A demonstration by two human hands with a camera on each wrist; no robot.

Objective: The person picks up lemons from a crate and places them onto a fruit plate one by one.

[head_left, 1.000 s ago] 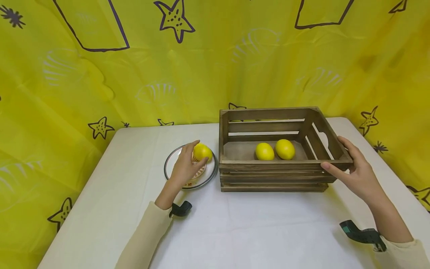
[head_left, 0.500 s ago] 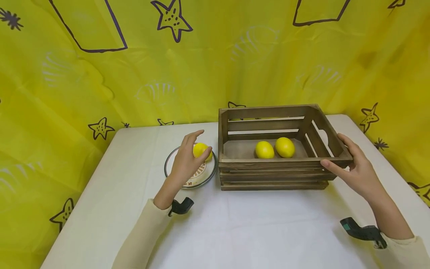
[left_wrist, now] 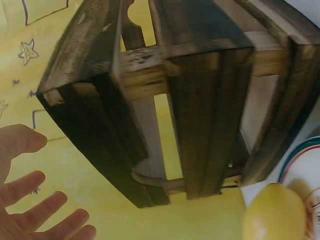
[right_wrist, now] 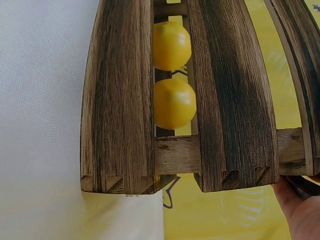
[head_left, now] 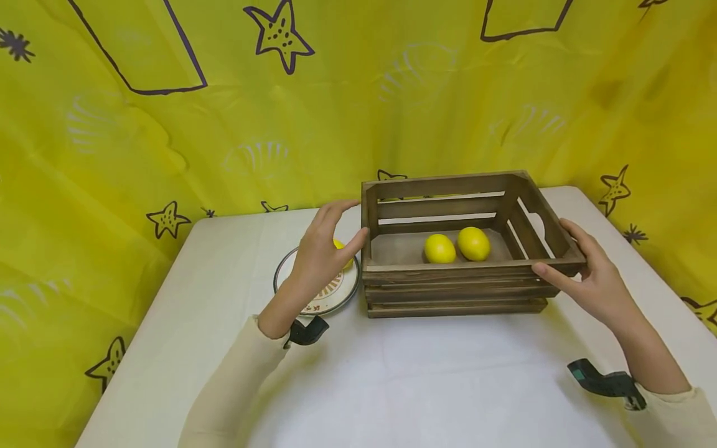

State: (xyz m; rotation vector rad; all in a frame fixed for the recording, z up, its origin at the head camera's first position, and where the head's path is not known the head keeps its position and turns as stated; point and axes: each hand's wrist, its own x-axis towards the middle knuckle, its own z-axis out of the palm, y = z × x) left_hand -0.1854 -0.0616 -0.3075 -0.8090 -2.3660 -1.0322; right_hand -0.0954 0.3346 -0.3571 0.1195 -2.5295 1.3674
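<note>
One of my hands, the right hand (head_left: 602, 286), grips the wooden crate (head_left: 454, 292) at its four o'clock corner, thumb on the front rim and fingers against the end. My left hand (head_left: 322, 249) holds nothing: its fingers reach out, spread, at the crate's nine o'clock, just beside that end and not touching it.

If I lifted now, with only one corner held, the crate could twist or tip towards nine o'clock, and its load could roll that way. A low sweep of my left arm could knock the plate (head_left: 338, 295) beneath it, or set the loose lemon (left_wrist: 276, 215) rolling off, since I judge that rim to be shallow.

Inside the crate, well apart from its nine o'clock end, lie two lemons: the left lemon (head_left: 439, 249) and, at its two o'clock, the right lemon (head_left: 473, 243); I can't tell whether they touch. The plate sits near the crate's nine o'clock end, bearing that loose lemon towards its own one o'clock, partly hidden behind my hand.
</note>
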